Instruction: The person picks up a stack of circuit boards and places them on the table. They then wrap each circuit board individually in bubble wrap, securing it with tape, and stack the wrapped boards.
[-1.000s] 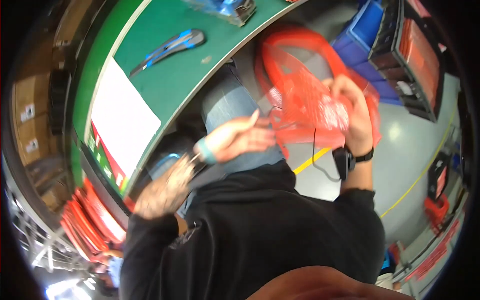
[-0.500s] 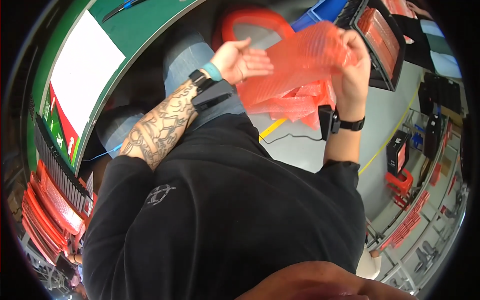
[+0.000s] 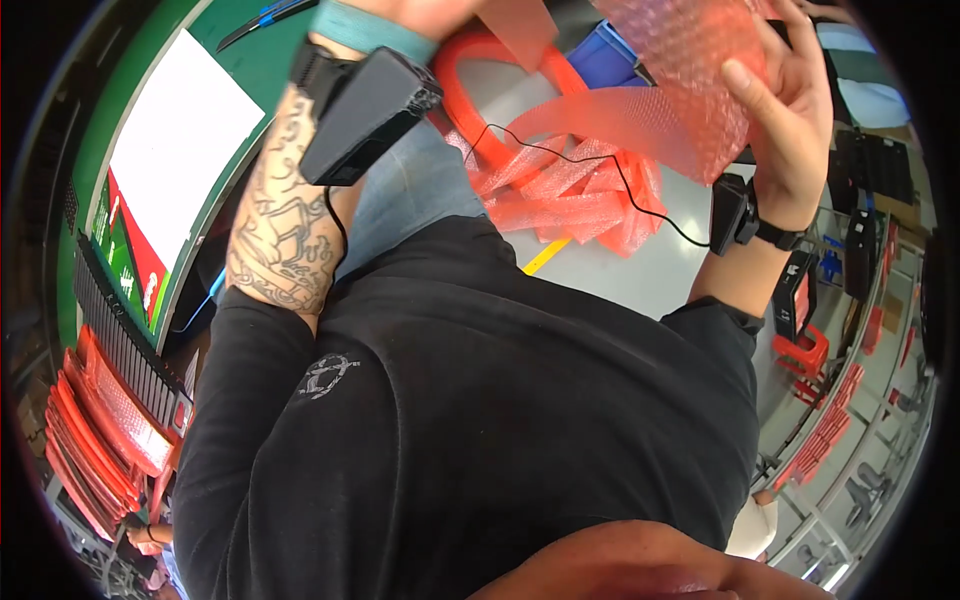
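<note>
A strip of red bubble wrap [image 3: 690, 60] is held up at the upper right, gripped at its edge by my right hand [image 3: 795, 125], whose thumb lies against the wrap. From there the film trails left and down to a loose heap of red bubble wrap [image 3: 590, 205] by my legs. At the top edge is my left hand [image 3: 430, 15], with its fingers cut off by the frame. A flap of red film [image 3: 520, 30] hangs beside it. Whether that hand grips the flap, I cannot make out.
A green table [image 3: 235, 75] with a white sheet [image 3: 185, 130] stands to the left. A red ring-shaped thing [image 3: 455, 75] and a blue bin [image 3: 600, 55] are ahead. Stacked red wrapped packs [image 3: 110, 410] lie lower left. A black cable [image 3: 630, 180] runs to my right wrist.
Both hands have risen and moved apart, the left towards the top edge, the right outward to the right. The bubble wrap has been lifted and stretched out between them.
</note>
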Available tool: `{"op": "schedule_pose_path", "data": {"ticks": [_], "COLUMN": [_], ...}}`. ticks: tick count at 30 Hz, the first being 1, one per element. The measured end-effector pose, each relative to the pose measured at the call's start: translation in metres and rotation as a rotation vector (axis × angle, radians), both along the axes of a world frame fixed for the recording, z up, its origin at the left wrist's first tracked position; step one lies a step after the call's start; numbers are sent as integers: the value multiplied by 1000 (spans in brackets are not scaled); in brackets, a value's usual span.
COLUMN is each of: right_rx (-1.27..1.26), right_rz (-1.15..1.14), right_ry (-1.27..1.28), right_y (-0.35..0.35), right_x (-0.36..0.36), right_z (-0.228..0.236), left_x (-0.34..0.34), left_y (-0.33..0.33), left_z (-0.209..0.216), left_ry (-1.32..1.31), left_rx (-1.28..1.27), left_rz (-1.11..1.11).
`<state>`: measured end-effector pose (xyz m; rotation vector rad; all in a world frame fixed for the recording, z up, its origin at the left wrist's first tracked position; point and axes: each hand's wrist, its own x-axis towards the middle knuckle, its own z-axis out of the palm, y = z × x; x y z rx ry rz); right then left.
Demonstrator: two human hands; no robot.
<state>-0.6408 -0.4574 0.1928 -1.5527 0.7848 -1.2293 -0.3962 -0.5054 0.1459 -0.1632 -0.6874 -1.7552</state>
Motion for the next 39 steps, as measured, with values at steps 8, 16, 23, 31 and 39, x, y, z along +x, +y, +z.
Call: {"op": "schedule_pose_path", "data": {"ticks": [8,16,23,31,39], "right_rx": [162,-205,194,-876,-975], "right_rz": [395,913,924,588,772], "right_ry": [478,1267,561,935,1209], "right_y": [6,-8,-46,-28,-36], "right_x": [-7,73,284,483,514], "right_z": [-84,-200,-87,-134,-49], "left_x": [90,145,194,260,293], "left_y": [75,219,248,271,273], "left_z": [37,-127,-132,-113,-126], "left_ry": [-761,-862,-714,-470,-508], "left_rx": [44,302,630,826,668], "left_rz": [905,916,834,658,816]}}
